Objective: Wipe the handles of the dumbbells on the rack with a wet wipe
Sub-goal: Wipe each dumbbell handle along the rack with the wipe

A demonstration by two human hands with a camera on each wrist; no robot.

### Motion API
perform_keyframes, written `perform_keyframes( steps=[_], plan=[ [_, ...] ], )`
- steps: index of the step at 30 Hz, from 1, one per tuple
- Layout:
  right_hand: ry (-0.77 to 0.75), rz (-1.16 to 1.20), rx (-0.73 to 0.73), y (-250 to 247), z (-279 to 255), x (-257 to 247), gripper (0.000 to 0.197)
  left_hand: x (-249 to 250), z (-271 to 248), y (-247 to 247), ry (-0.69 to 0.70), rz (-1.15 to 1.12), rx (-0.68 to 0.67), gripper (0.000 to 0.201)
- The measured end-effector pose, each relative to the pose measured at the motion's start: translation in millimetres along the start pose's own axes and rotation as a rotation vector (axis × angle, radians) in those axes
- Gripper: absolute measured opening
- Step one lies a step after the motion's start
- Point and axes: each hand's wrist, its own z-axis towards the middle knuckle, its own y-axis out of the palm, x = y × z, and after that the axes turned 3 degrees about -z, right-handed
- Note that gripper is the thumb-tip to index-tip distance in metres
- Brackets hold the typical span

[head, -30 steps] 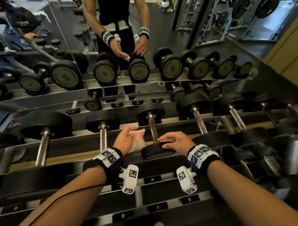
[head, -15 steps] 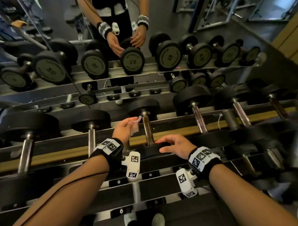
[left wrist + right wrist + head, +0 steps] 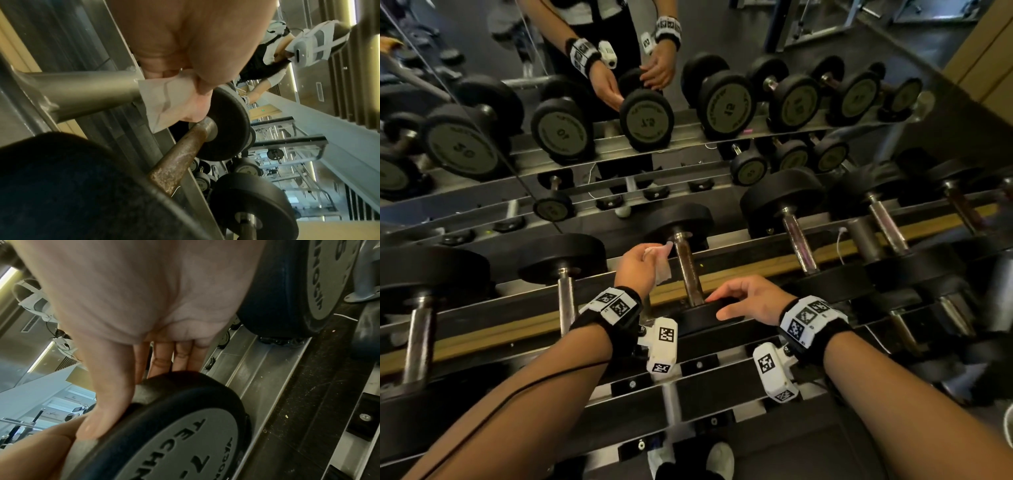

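A row of black dumbbells lies on a steel rack (image 3: 756, 267). The middle dumbbell has a rusty brown handle (image 3: 688, 274) (image 3: 180, 155). My left hand (image 3: 643, 263) (image 3: 185, 78) pinches a crumpled white wet wipe (image 3: 662, 269) (image 3: 164, 100) just left of that handle's far end, by the far head (image 3: 681, 222). The wipe hangs beside the handle; contact is unclear. My right hand (image 3: 746, 301) (image 3: 131, 369) rests with spread fingers over the rim of the near head (image 3: 709, 315) (image 3: 176, 426), thumb on its edge.
More dumbbells flank it: one at left (image 3: 566, 298), another at right (image 3: 798, 240), further ones beyond. A mirror (image 3: 619, 102) behind the rack reflects a second row and the person. A shoe (image 3: 719, 459) shows below on the dark floor.
The left hand with the wipe moved up and away along the handle toward its far end. The right hand stayed on the near head. The head view tilted downward.
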Motion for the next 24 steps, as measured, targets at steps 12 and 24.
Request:
perform_keyframes(
  steps=[12,24],
  plan=[
    [-0.017,0.016,0.010,0.2,1.9,6.9,0.028,-17.4,-15.9,14.2,0.088,0.319,-0.265,0.036],
    [-0.027,0.025,0.032,2.7,0.5,6.8,0.029,-3.5,-7.6,5.7,-0.018,-0.083,-0.102,0.027]
  ],
)
